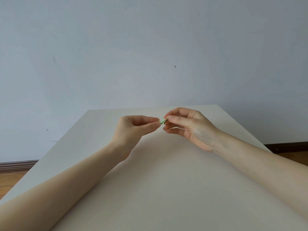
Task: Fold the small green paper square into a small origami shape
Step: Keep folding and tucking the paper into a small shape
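A tiny folded green paper (163, 121) is held in the air between two hands, above a pale surface (158, 180). One end is pinched by the thumb and forefinger of the left hand (133, 129); the other end is pinched by the fingertips of the right hand (186, 125). Only a sliver of paper is seen between the fingertips. A bluish wall (150, 47) is seen beyond both hands.

Left hand (133, 125), right hand (186, 124): fingertips pinched.

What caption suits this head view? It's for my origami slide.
Left hand and right hand pinch a tiny green paper above the table.
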Available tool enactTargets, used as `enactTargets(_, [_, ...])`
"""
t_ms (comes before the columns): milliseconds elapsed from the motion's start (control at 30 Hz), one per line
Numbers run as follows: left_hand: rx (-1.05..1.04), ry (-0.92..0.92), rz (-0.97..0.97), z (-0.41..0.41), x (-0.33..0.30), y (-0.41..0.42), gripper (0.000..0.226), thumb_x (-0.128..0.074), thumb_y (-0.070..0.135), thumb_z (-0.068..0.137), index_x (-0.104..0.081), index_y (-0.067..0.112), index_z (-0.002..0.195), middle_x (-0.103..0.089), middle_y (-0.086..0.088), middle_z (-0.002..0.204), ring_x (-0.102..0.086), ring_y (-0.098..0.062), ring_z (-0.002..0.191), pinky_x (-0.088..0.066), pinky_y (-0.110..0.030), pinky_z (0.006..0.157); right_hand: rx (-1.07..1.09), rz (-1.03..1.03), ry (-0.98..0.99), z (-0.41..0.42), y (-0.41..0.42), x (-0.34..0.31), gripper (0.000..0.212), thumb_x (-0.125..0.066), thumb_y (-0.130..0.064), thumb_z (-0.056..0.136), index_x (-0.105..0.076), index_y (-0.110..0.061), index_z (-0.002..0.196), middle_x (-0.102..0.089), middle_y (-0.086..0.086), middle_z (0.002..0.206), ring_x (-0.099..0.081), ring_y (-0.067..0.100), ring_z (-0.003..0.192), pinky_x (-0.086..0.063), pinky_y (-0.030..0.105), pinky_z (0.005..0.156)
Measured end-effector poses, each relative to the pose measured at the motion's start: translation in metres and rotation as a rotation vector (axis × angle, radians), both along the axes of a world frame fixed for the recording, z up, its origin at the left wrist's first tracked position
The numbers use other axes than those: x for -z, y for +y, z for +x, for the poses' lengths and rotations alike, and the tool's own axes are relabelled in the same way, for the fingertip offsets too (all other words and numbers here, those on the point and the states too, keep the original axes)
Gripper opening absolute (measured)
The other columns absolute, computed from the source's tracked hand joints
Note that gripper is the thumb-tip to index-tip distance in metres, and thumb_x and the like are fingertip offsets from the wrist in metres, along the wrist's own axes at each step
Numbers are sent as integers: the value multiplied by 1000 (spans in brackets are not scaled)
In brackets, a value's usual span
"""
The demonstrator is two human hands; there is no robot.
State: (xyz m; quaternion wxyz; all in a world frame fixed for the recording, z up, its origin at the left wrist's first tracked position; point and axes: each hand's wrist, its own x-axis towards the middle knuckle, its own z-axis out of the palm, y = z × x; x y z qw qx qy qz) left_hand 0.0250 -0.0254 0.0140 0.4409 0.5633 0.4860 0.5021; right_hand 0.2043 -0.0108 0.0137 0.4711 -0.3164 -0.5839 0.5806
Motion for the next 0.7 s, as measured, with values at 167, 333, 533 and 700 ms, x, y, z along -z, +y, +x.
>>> enactTargets(167, [-21,150,99,0,0,-1,11,-78,13,70,-76,15,81,-76,2,80,-70,-9,79,-52,-20,79,-10,12,-1,0,0,0,12,-55,-2,89,-66,-3,87,-66,10,78,-66,19,73,-54,24,73])
enactTargets(333, [-23,276,199,1,2,-2,9,-80,13,69,-74,14,75,-74,5,69,-69,-6,65,-52,-15,64,-17,23,-34,0,-1,-1,12,-54,2,87,-65,-4,87,-63,11,79,-65,19,75,-54,24,73])
enactTargets(533, [50,252,161,-2,3,0,11,-80,11,69,-73,13,77,-75,-6,72,-70,-14,67,-54,-26,73,-32,37,-73,-1,-2,-1,14,-53,5,86,-61,-6,81,-63,8,77,-62,19,74,-53,24,71])
enactTargets(700, [146,218,122,-2,2,1,13,-79,10,69,-71,12,79,-74,-9,78,-66,-14,66,-52,-22,64,-46,35,-76,0,-3,-2,15,-53,4,86,-60,-6,79,-61,9,77,-61,19,72,-52,24,68])
